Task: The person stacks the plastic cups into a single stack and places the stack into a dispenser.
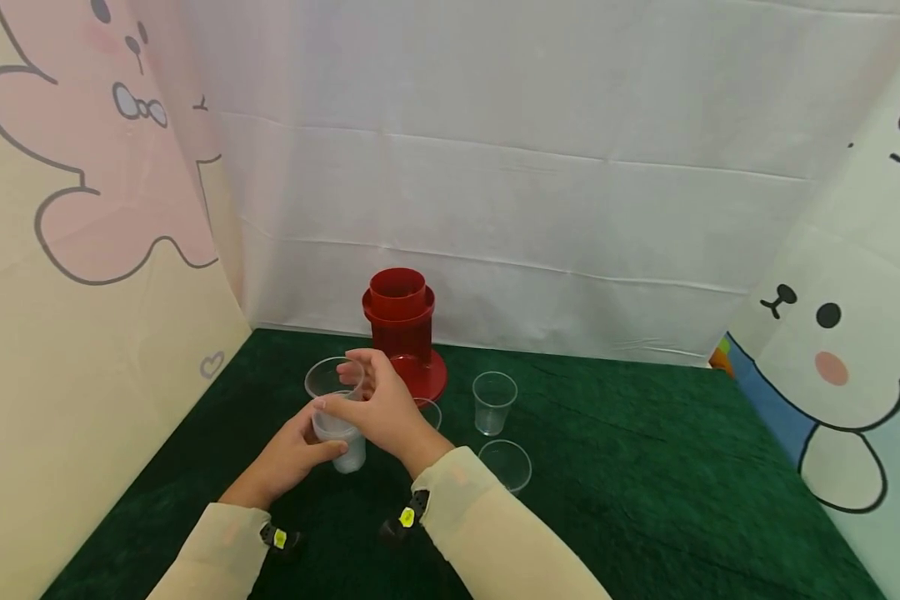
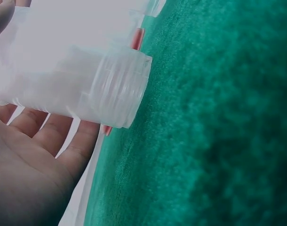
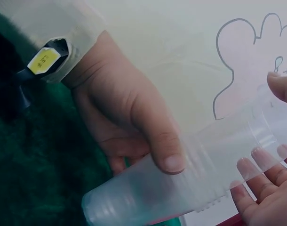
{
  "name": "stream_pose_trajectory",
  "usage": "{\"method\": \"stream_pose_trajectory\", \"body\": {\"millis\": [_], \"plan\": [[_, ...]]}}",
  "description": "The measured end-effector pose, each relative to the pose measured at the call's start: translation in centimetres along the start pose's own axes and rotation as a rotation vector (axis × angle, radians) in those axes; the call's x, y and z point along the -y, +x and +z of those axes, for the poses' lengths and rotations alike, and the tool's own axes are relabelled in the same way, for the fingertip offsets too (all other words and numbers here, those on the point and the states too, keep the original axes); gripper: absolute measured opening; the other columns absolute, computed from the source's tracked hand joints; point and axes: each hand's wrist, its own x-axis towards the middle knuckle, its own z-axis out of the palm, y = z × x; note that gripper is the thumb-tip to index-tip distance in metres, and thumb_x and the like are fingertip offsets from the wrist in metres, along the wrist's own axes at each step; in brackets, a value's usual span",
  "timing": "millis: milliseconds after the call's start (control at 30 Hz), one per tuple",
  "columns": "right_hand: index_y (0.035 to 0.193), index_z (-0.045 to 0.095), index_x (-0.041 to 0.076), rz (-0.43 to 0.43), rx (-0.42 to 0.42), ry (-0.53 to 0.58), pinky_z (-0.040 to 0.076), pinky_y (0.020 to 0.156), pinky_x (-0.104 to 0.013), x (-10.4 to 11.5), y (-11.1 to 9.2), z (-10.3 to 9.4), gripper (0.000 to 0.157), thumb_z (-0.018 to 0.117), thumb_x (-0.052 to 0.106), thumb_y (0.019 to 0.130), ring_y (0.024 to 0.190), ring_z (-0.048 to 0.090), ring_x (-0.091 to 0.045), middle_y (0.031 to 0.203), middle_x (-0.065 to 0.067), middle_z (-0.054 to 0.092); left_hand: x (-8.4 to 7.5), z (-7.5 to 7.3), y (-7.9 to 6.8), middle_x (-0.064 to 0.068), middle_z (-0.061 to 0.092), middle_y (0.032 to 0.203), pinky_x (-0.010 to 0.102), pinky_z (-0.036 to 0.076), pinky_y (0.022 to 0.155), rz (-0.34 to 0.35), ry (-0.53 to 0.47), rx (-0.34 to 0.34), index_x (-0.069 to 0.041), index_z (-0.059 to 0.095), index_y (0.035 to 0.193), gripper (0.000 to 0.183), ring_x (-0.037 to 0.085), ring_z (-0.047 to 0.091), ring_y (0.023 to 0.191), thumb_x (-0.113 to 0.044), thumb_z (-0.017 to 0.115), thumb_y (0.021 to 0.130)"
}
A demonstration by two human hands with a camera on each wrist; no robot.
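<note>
My left hand [image 1: 288, 458] grips a stack of clear plastic cups [image 1: 350, 454] low down, its thumb across the near side. At the top of that stack a clear cup [image 1: 322, 385] stands up above the rest, between the thumb and fingers of my right hand [image 1: 382, 408]. In the right wrist view, the left thumb [image 3: 169, 150] presses on the stack, while the right fingers [image 3: 261, 174] curve round its wider end. The left wrist view shows the ribbed, frosted end of the stack [image 2: 122, 89] over the cloth, with the left fingers [image 2: 54, 132] behind it.
A red cylindrical holder [image 1: 401, 333] on a round base stands at the back, behind the hands. Right of it are a clear cup [image 1: 493, 408] and a nearer one [image 1: 506, 462], partly behind the right sleeve. Another cup's rim [image 1: 431, 408] shows beside the right wrist. Green cloth [image 1: 645, 467] covers the table.
</note>
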Motion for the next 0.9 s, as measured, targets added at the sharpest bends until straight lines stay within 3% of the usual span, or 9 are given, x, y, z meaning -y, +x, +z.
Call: {"method": "stream_pose_trajectory", "body": {"millis": [300,433,633,900], "plan": [[0.142,0.048,0.035,0.081,-0.003,-0.040,0.044,0.111,-0.049,-1.3,-0.4,0.3,0.066,0.082,0.040,0.087,0.136,0.050,-0.021,0.139,0.018,0.058,0.2,0.2,0.2,0.021,0.050,0.146,0.034,0.053,0.101,0.030,-0.028,0.012,-0.010,0.032,0.156,0.067,0.035,0.059,0.123,-0.021,0.068,0.101],[0.144,0.048,0.035,0.107,-0.007,-0.049,0.046,0.109,-0.051,-1.5,-0.5,0.4,0.067,0.083,0.038,0.087,0.136,0.049,-0.021,0.141,0.017,0.057,0.2,0.2,0.2,0.019,0.051,0.148,0.038,0.052,0.103,0.022,-0.044,0.022,-0.012,0.031,0.157,0.069,0.033,0.060,0.124,-0.024,0.069,0.100],[0.149,0.046,0.030,0.085,-0.020,-0.049,0.041,0.114,-0.046,-1.9,-0.8,0.1,0.074,0.085,0.033,0.086,0.137,0.049,-0.018,0.148,0.011,0.054,0.1,0.0,0.5,0.018,0.049,0.149,0.041,0.053,0.102,0.012,-0.028,0.026,-0.012,0.031,0.156,0.071,0.034,0.059,0.125,-0.024,0.071,0.099],[0.151,0.045,0.028,0.042,-0.017,-0.062,0.043,0.113,-0.041,-1.2,-2.0,-0.8,0.074,0.083,0.034,0.088,0.139,0.049,-0.022,0.150,0.007,0.053,0.0,-0.1,0.5,0.020,0.049,0.147,0.046,0.052,0.102,0.006,0.003,0.012,-0.010,0.030,0.156,0.075,0.036,0.058,0.123,-0.025,0.073,0.097]]}}
